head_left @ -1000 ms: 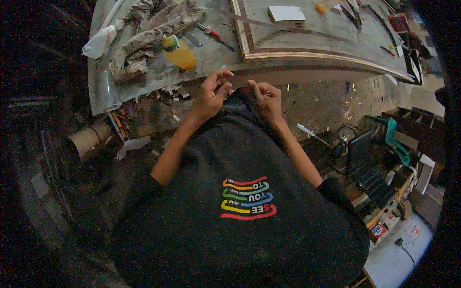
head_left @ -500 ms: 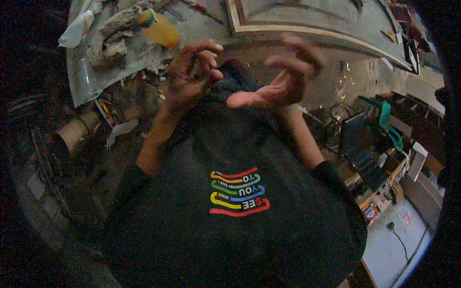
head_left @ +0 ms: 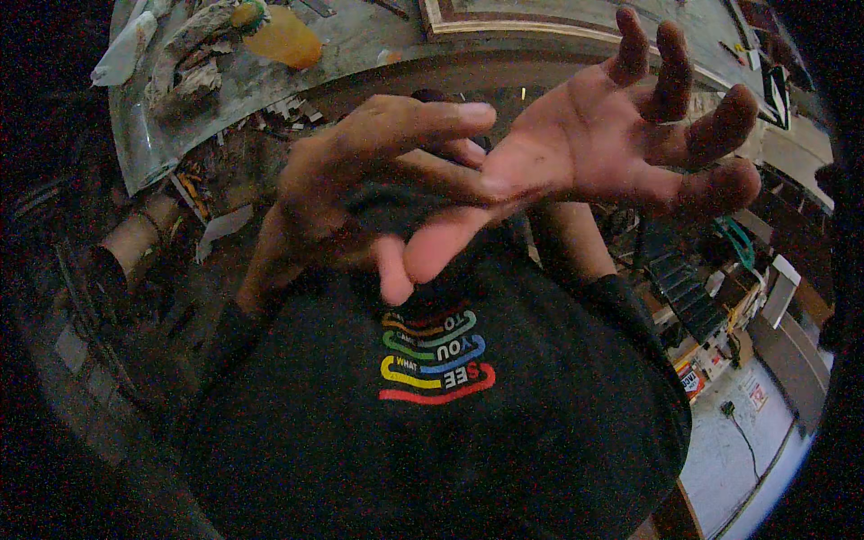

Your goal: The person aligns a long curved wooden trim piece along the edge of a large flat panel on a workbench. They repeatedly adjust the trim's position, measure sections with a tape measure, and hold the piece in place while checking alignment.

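In front of my chest, my two hands meet in the air. My right hand (head_left: 585, 144) is turned palm up, its fingers spread and a little curled, with nothing in it. Reaching across from the other side, my left hand (head_left: 360, 166) touches the base of the right thumb with its stretched fingers. The left thumb points down beside the tip of the right thumb. No object shows in either hand. Below them is my black shirt (head_left: 432, 459) with a multicoloured print.
Past my hands, a workbench (head_left: 360, 85) carries a wooden frame (head_left: 513, 33), an orange-yellow bottle (head_left: 286, 40), a crumpled rag (head_left: 193, 76) and a clear plastic bottle (head_left: 126, 52). To the right lie a green tool (head_left: 736, 243) and a white panel with a plug and cord (head_left: 729, 409).
My hands, apart before, have come together and risen closer to the camera. The right palm has turned up with its fingers spread; the left fingers now touch it.
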